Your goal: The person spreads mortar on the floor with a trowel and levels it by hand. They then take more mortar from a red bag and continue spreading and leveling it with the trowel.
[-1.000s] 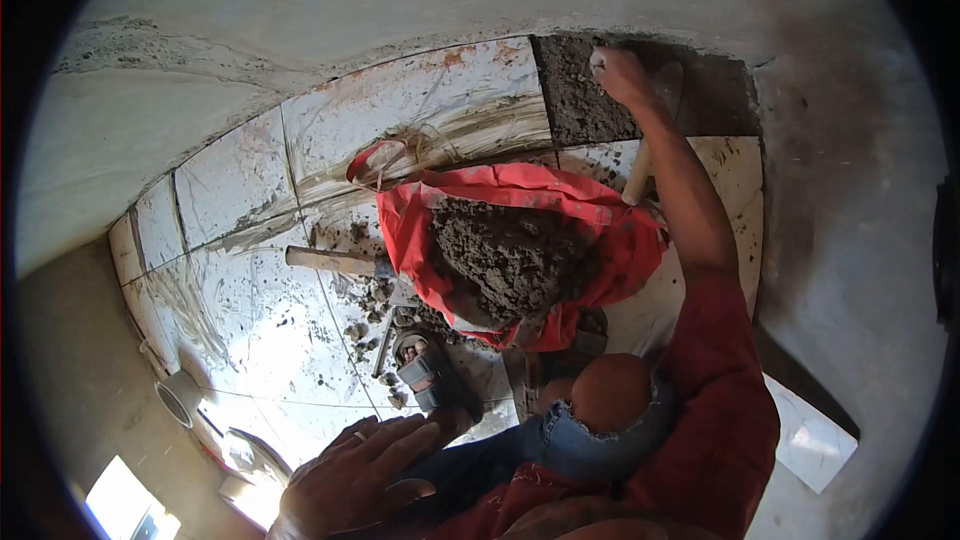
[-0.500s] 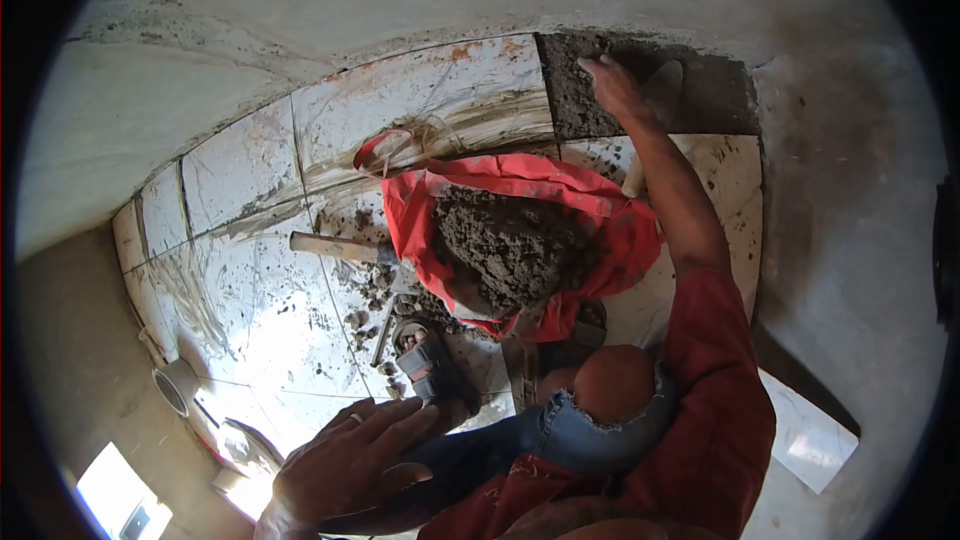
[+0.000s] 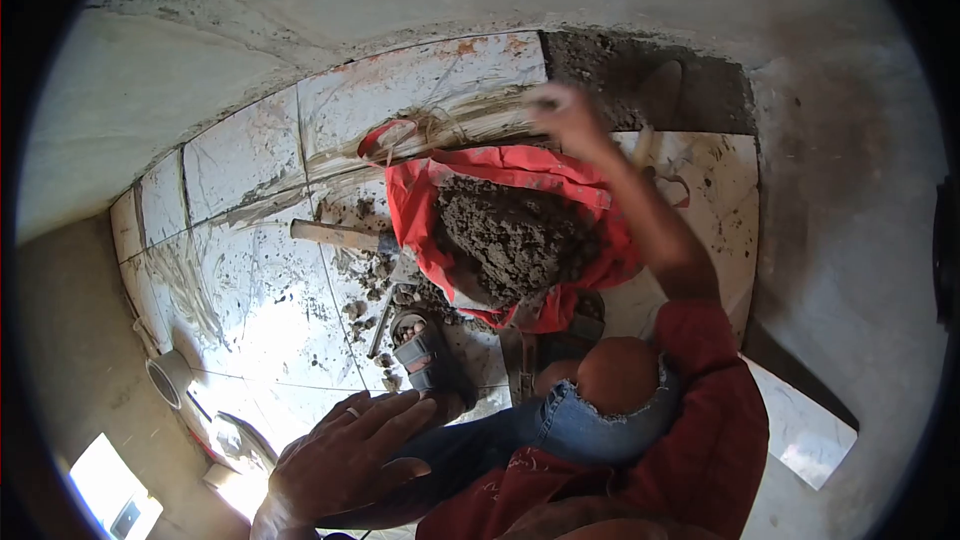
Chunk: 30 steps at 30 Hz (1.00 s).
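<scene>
My right hand (image 3: 572, 122), smeared by motion, is above the tiles just behind the red bag (image 3: 415, 215); its fingers are too blurred to read. Grey mortar (image 3: 515, 240) fills the bag's opening. To the right of that hand a trowel (image 3: 660, 90) lies on the dark mortar bed (image 3: 720, 90), its pale handle reaching onto a tile. My left hand (image 3: 350, 455), with a ring on one finger, is held flat over my leg, fingers stretched out and nothing in it.
A tool with a wooden handle (image 3: 335, 234) lies left of the bag. My sandalled foot (image 3: 425, 355) is on the mortar-spattered tiles (image 3: 240, 160). A loose tile (image 3: 800, 430) sits by the right wall. A round pipe end (image 3: 168, 380) stands at the left.
My right hand has moved from the mortar bed toward the left and nearer to me, now behind the bag. The trowel stays in place. My left hand has hardly moved.
</scene>
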{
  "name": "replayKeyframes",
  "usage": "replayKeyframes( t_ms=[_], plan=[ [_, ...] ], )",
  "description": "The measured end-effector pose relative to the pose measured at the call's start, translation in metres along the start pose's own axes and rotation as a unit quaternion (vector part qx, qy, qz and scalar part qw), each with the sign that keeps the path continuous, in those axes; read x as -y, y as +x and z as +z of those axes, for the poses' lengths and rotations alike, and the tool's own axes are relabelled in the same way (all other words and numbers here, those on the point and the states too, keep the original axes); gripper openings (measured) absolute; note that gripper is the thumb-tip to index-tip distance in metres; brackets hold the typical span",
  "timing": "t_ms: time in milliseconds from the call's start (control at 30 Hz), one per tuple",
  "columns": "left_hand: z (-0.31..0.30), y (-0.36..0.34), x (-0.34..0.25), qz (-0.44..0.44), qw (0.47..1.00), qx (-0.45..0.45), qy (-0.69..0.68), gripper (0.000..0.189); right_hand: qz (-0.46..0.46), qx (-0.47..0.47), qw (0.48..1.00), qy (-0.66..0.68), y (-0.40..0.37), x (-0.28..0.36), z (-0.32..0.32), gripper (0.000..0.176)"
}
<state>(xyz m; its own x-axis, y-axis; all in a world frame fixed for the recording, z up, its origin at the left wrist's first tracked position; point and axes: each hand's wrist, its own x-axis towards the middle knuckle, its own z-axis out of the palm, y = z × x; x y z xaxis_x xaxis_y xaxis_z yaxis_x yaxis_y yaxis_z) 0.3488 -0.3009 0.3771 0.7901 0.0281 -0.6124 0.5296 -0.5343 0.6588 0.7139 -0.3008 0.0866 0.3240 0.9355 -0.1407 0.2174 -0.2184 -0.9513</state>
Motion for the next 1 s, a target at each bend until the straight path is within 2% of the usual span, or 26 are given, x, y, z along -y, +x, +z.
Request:
replayKeyframes(
  t_ms=[33,67,133,167,233,267,300,333,400,433,500,600,633,667,700,733,833,900,933,1000],
  plan=[
    [-0.001,0.002,-0.002,-0.008,1.0,0.004,0.004,0.055,-0.076,0.023,0.995,-0.068,-0.018,0.026,0.032,0.025],
    [-0.002,0.005,-0.003,-0.016,1.0,0.006,0.009,0.055,-0.126,0.084,0.988,-0.001,-0.038,0.049,0.061,0.025],
    [0.0,0.009,0.002,-0.019,1.0,0.008,0.004,0.055,-0.222,0.118,0.966,-0.061,-0.062,0.077,0.09,0.024],
    [0.0,0.009,0.004,-0.028,1.0,0.008,-0.006,0.054,-0.222,0.115,0.966,-0.06,-0.06,0.073,0.082,0.024],
    [0.0,0.004,0.003,-0.021,1.0,0.001,-0.003,0.054,-0.123,-0.052,0.975,-0.176,-0.045,0.047,0.041,0.025],
    [0.0,0.002,0.004,-0.013,1.0,-0.007,0.0,0.054,-0.191,-0.221,0.901,-0.322,-0.03,0.006,0.011,0.027],
    [0.0,0.001,0.005,-0.008,1.0,-0.007,0.005,0.054,-0.09,-0.245,0.885,-0.385,-0.031,-0.012,-0.023,0.033],
    [0.002,-0.001,0.006,-0.011,1.0,-0.002,0.012,0.055,-0.108,-0.338,0.765,-0.537,-0.036,-0.038,-0.051,0.038],
    [0.003,-0.001,0.006,-0.012,1.0,0.007,0.015,0.055,0.103,-0.296,0.78,-0.542,-0.055,-0.079,-0.086,0.054],
    [0.003,-0.001,0.006,-0.014,1.0,0.009,0.014,0.055,0.104,-0.295,0.779,-0.544,-0.06,-0.087,-0.094,0.054],
    [0.001,0.003,0.004,-0.015,1.0,0.01,0.019,0.054,0.313,-0.185,0.825,-0.432,-0.063,-0.099,-0.103,0.059],
    [-0.003,0.012,0.002,-0.007,1.0,0.005,0.019,0.055,0.342,-0.153,0.851,-0.369,-0.065,-0.108,-0.105,0.053],
    [-0.003,0.015,0.004,-0.002,1.0,0.0,0.03,0.057,0.343,-0.157,0.851,-0.366,-0.068,-0.107,-0.107,0.053],
    [-0.003,0.017,0.006,0.003,0.999,-0.006,0.04,0.059,0.331,-0.203,0.894,-0.222,-0.074,-0.108,-0.108,0.051],
    [-0.003,0.018,0.008,0.002,0.999,-0.005,0.043,0.059,0.312,-0.243,0.916,-0.073,-0.08,-0.106,-0.107,0.05],
    [-0.002,0.018,0.01,0.004,0.999,-0.005,0.037,0.06,0.315,-0.245,0.914,-0.071,-0.088,-0.099,-0.104,0.05],
    [-0.005,0.021,0.009,0.001,1.0,-0.002,0.03,0.06,0.278,-0.227,0.925,-0.128,-0.107,-0.075,-0.102,0.053],
    [-0.006,0.023,0.007,-0.006,1.0,0.002,0.028,0.06,0.202,-0.137,0.935,-0.257,-0.113,-0.064,-0.104,0.048],
    [-0.007,0.025,0.007,-0.014,0.999,0.006,0.031,0.059,0.203,-0.135,0.936,-0.255,-0.114,-0.064,-0.105,0.048],
    [-0.008,0.026,0.006,-0.02,0.999,0.012,0.036,0.059,0.071,-0.075,0.919,-0.381,-0.116,-0.062,-0.11,0.045]
  ],
)
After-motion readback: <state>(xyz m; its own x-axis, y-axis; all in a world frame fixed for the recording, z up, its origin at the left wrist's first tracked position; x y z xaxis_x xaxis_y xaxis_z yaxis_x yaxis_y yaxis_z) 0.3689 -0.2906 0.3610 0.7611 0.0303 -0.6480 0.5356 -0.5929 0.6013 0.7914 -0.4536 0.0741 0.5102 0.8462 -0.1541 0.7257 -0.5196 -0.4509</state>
